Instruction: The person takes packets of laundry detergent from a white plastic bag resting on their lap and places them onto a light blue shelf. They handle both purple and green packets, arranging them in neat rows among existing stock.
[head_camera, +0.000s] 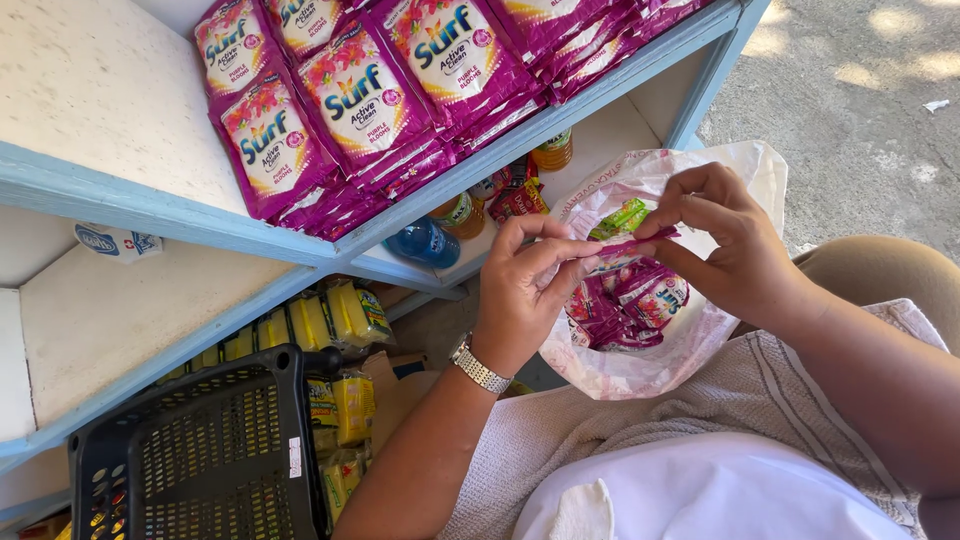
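Observation:
My left hand (527, 290) and my right hand (728, 243) together pinch a thin strip of magenta sachets (632, 245) between their fingertips. They hold it over an open white plastic bag (640, 372) resting on my lap. Inside the bag lie more magenta sachets (628, 303) and a green packet (622, 217). A metal watch (478, 367) is on my left wrist.
A pale blue shelf unit (120, 195) stands at left. Its upper shelf carries rows of magenta detergent sachets (350, 100); the one below holds bottles (425, 242). Yellow packets (330, 318) sit lower down beside a black plastic basket (205, 450). Concrete ground (860, 90) lies at right.

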